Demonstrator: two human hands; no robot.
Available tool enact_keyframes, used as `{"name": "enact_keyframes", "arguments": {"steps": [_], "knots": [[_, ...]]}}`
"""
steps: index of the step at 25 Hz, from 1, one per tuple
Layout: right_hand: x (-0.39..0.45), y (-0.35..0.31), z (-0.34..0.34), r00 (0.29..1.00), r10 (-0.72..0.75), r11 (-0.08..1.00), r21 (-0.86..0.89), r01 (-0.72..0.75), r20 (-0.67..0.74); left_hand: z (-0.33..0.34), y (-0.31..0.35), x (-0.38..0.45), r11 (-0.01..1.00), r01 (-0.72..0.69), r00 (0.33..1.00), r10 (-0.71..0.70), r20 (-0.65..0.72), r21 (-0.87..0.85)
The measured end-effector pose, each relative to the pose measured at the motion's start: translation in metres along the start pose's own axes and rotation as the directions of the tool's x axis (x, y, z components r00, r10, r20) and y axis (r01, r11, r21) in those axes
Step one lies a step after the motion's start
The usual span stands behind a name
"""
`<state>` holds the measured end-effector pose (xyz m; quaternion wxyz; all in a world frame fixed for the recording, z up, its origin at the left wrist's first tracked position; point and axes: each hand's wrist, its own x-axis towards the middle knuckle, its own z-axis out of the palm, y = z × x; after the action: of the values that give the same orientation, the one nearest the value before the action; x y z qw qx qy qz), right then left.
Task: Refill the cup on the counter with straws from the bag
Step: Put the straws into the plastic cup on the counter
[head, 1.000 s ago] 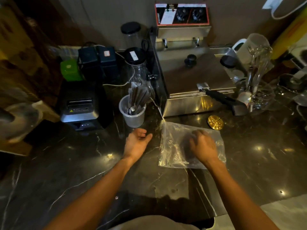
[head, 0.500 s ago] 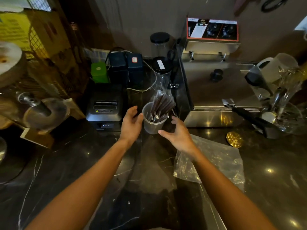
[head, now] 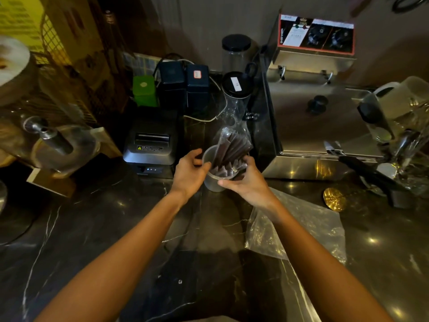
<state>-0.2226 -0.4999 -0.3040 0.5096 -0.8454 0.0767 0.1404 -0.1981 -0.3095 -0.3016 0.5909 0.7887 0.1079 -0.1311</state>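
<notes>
A translucent plastic cup (head: 212, 184) stands on the dark marble counter, packed with dark wrapped straws (head: 232, 148) that fan up and to the right. My left hand (head: 189, 174) wraps the cup's left side, thumb at the rim. On the right side, my right hand (head: 247, 182) has its fingers against the rim and the lower ends of the straws. The clear plastic bag (head: 308, 228) lies flat and crumpled on the counter to the right, under my right forearm; it looks empty.
A black receipt printer (head: 151, 146) sits left of the cup. Behind it stand a lidded clear jar (head: 235, 94), black boxes and a green box. A steel fryer (head: 318, 122) is at right, with a gold lid (head: 334, 199) and glassware beyond.
My right hand left the bag and both hands moved up to the cup, closing around its sides. The view shifted left and closer.
</notes>
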Motion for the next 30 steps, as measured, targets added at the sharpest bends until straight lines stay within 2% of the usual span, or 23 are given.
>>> {"name": "enact_keyframes", "arguments": {"steps": [5,12,14,16,19,21,24,30], "knots": [[-0.023,0.004,-0.017,0.989,0.021,0.999,0.029,-0.025,0.146,0.002,-0.008,-0.031,1.000,0.006,1.000,-0.007,0.024,0.028],[-0.053,0.007,-0.037,0.968,0.008,1.000,0.015,-0.012,0.252,0.007,-0.012,-0.070,0.999,0.033,0.997,-0.034,0.072,0.024],[-0.057,0.008,-0.039,0.969,0.003,1.000,0.003,-0.004,0.247,0.004,-0.013,-0.072,0.999,0.027,0.997,-0.030,0.076,0.040],[-0.058,0.010,-0.042,0.972,-0.008,1.000,0.015,0.005,0.235,-0.002,-0.012,-0.072,0.986,-0.011,0.995,-0.007,0.104,0.169],[-0.056,0.009,-0.044,0.981,-0.029,1.000,0.012,0.028,0.191,-0.006,-0.001,-0.076,0.908,-0.174,0.967,0.085,0.239,0.382],[-0.052,0.006,-0.042,0.987,-0.062,0.998,0.004,0.063,0.148,-0.004,0.011,-0.077,0.871,-0.249,0.952,0.140,0.273,0.423],[-0.043,0.001,-0.039,0.994,-0.068,0.998,0.005,0.068,0.089,0.000,0.022,-0.071,0.854,-0.265,0.950,0.151,0.273,0.448],[-0.027,-0.013,-0.035,0.989,-0.091,0.995,0.039,0.087,0.113,0.008,0.033,-0.056,0.759,-0.346,0.924,0.172,0.343,0.552]]}}
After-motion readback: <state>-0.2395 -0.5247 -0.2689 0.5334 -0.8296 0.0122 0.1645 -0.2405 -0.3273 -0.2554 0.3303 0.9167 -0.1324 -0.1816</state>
